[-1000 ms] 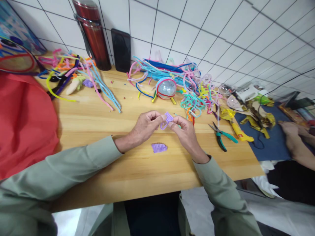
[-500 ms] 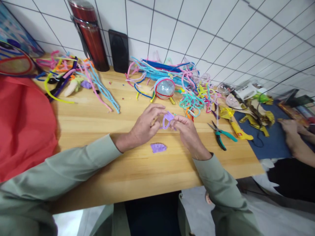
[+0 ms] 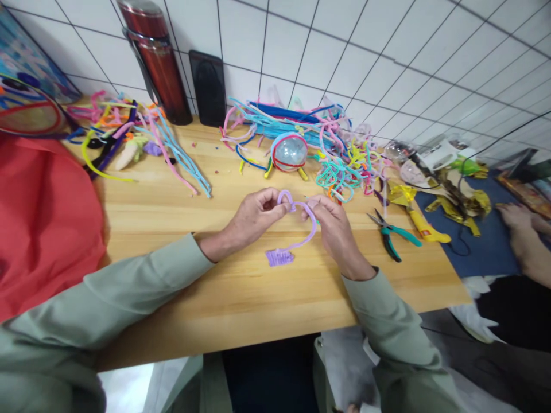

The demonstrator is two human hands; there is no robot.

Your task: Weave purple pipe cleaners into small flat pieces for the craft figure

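Observation:
A purple pipe cleaner (image 3: 313, 228) is held between my two hands above the table. My left hand (image 3: 258, 215) pinches its looped end between thumb and fingers. Closed on the same pipe cleaner, my right hand (image 3: 330, 223) grips it just right of the loop. From there a long tail curves round and down to the left. Its tip comes close to a flat ribbed purple piece (image 3: 279, 258) lying on the wood; whether they touch I cannot tell.
Behind my hands stand a clear ball with a red band (image 3: 290, 152) and a heap of coloured pipe cleaners (image 3: 297, 126). Pliers (image 3: 392, 234) and a yellow glue gun (image 3: 424, 223) lie right. A red thermos (image 3: 161, 69) and red cloth (image 3: 47, 223) are left. Another person's hand (image 3: 516, 221) is far right.
The purple pipe cleaner has been turned, so its loop now stands higher and its long tail shows, curving down toward the ribbed piece. My left fingers have closed onto the loop.

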